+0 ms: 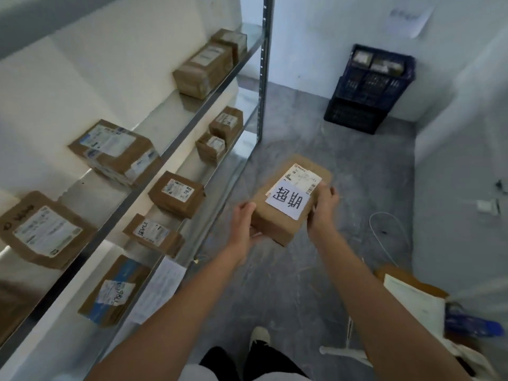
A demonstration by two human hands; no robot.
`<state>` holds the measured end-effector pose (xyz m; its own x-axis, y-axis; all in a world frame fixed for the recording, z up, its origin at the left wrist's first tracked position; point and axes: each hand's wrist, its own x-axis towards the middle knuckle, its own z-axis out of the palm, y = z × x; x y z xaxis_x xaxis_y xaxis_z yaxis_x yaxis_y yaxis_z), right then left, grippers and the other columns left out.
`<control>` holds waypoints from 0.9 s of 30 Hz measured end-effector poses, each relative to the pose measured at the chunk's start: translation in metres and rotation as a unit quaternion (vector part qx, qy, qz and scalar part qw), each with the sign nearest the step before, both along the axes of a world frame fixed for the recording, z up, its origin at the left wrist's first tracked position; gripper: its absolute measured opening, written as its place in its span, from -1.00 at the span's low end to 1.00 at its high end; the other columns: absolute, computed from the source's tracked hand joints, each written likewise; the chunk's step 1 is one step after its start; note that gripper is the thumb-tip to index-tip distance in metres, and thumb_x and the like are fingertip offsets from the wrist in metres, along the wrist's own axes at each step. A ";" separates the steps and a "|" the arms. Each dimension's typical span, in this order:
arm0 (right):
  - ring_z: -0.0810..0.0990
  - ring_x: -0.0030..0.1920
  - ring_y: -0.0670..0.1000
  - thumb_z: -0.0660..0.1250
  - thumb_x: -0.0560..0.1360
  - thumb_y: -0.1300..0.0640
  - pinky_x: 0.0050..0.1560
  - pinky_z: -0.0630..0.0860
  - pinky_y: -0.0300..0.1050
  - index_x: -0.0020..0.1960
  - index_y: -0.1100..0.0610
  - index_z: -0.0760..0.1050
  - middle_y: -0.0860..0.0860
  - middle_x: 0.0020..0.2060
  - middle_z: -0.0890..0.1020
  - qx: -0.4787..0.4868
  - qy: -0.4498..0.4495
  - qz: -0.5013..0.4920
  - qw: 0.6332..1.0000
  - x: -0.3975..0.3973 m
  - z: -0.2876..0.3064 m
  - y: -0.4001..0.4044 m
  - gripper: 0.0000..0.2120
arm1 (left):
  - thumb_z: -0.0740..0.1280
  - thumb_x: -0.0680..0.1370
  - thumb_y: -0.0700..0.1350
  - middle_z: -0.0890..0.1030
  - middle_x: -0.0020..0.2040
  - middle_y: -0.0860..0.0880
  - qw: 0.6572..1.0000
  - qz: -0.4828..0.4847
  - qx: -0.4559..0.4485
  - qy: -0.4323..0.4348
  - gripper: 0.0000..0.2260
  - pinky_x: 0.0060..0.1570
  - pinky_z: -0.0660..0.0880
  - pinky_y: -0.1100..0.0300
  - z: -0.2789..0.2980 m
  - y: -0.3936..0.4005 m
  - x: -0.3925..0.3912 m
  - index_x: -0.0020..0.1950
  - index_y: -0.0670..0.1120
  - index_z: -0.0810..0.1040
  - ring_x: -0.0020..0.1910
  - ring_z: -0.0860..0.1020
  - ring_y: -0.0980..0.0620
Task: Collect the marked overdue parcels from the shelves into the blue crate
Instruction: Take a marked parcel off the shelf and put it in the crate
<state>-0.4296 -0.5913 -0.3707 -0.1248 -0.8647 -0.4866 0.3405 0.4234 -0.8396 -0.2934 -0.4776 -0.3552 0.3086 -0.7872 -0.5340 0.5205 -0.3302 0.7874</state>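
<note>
Between both sets of fingers | marked parcel [283, 213] gripped by left hand [243, 220] and right hand [323, 209] | underside hidden | blue crate [369, 89] well beyond fingertips, floor [330, 138] open between.

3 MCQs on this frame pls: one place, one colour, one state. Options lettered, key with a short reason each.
1. Where is the crate?
A. On a shelf
B. On the floor in the far corner
C. By the person's feet

2. Colour of the handwritten label on the held parcel?
A. White
B. Yellow
C. Red

3. How is the held parcel carried?
A. Left hand only
B. Resting on a shelf
C. Gripped by both hands

Key: B, it stands against the far walls; A, white paper with black characters; C, left hand and right hand each clasp a side.
</note>
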 end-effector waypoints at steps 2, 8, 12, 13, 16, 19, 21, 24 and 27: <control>0.66 0.10 0.12 0.22 0.60 -0.04 0.07 0.63 0.10 0.45 0.05 0.27 0.09 0.18 0.62 -0.001 0.007 0.012 1.000 -0.010 0.002 -0.016 -0.54 | 0.29 0.50 0.03 0.49 0.25 -0.18 0.999 -0.024 -0.015 0.028 -0.58 0.07 0.54 -0.26 0.008 -0.027 -0.022 0.33 -0.01 0.35 0.21 0.52 -0.22; 0.70 0.01 0.19 0.31 0.47 -0.12 0.08 0.59 0.27 0.27 0.13 0.52 0.14 -0.02 0.72 0.016 0.020 0.008 1.000 -0.050 0.003 -0.075 -0.53 | 0.17 0.59 0.11 0.49 0.26 -0.09 0.982 -0.167 -0.007 -0.093 -0.69 -0.08 0.56 0.08 0.011 -0.097 -0.038 0.32 0.09 0.38 0.17 0.52 -0.09; 0.70 0.00 0.20 0.34 0.47 -0.09 0.09 0.59 0.29 0.22 0.13 0.55 0.14 -0.04 0.72 0.008 0.025 0.011 1.000 -0.061 0.002 -0.115 -0.59 | 0.08 0.63 0.17 0.53 0.26 -0.07 0.970 -0.209 0.015 -0.123 -0.68 -0.03 0.50 0.07 0.012 -0.169 -0.031 0.28 0.08 0.43 0.14 0.53 -0.09; 0.70 0.00 0.21 0.34 0.49 -0.08 0.08 0.59 0.28 0.20 0.15 0.56 0.15 -0.04 0.72 0.005 0.027 0.008 1.000 -0.062 0.005 -0.127 -0.61 | 0.09 0.63 0.19 0.55 0.25 -0.05 0.970 -0.215 0.012 -0.116 -0.68 -0.05 0.51 0.09 0.016 -0.190 -0.032 0.27 0.09 0.45 0.15 0.54 -0.10; 0.69 0.00 0.23 0.31 0.55 -0.04 0.06 0.61 0.22 0.16 0.18 0.59 0.17 -0.05 0.72 -0.005 0.025 -0.004 1.000 -0.070 0.011 -0.159 -0.66 | 0.13 0.59 0.23 0.64 0.15 -0.05 0.966 -0.240 -0.001 -0.095 -0.59 0.05 0.56 -0.02 0.022 -0.252 -0.042 0.26 0.04 0.54 0.14 0.59 -0.12; 0.70 -0.01 0.21 0.31 0.52 -0.09 0.07 0.61 0.22 0.18 0.17 0.58 0.15 -0.05 0.72 -0.008 0.034 -0.025 0.999 -0.086 0.016 -0.193 -0.62 | 0.17 0.63 0.08 0.67 0.07 -0.12 0.968 -0.227 -0.026 -0.101 -0.67 0.10 0.57 -0.10 0.024 -0.304 -0.066 0.30 -0.02 0.53 0.02 0.65 -0.14; 0.70 -0.03 0.19 0.33 0.53 -0.06 0.06 0.62 0.20 0.15 0.20 0.59 0.14 -0.08 0.73 0.003 0.033 -0.046 0.998 -0.101 0.017 -0.217 -0.64 | 0.21 0.62 0.00 0.67 0.08 -0.14 0.968 -0.224 -0.027 -0.106 -0.71 0.07 0.57 -0.09 0.022 -0.337 -0.083 0.30 -0.02 0.53 0.03 0.64 -0.17; 0.70 -0.05 0.19 0.33 0.56 0.00 0.06 0.62 0.19 0.14 0.22 0.60 0.15 -0.10 0.73 0.018 0.011 -0.064 0.998 -0.128 0.017 -0.257 -0.69 | 0.23 0.60 -0.03 0.67 0.08 -0.16 0.966 -0.236 -0.028 -0.104 -0.76 0.06 0.56 -0.09 0.012 -0.382 -0.110 0.23 -0.01 0.56 0.04 0.64 -0.18; 0.68 0.04 0.23 0.34 0.55 -0.02 0.08 0.61 0.21 0.15 0.18 0.60 0.17 -0.04 0.72 0.023 0.012 -0.054 0.998 -0.152 0.014 -0.297 -0.69 | 0.25 0.59 -0.01 0.68 0.06 -0.13 0.966 -0.232 -0.018 -0.109 -0.69 0.03 0.59 -0.05 0.003 -0.425 -0.132 0.31 -0.02 0.53 0.02 0.65 -0.16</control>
<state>-0.5811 -0.8885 -0.3565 -0.2281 -0.8226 -0.5209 0.3665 0.4231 -0.8287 -0.4253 -0.9024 -0.3522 0.0193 -0.8849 -0.4654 0.1436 -0.4582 0.8772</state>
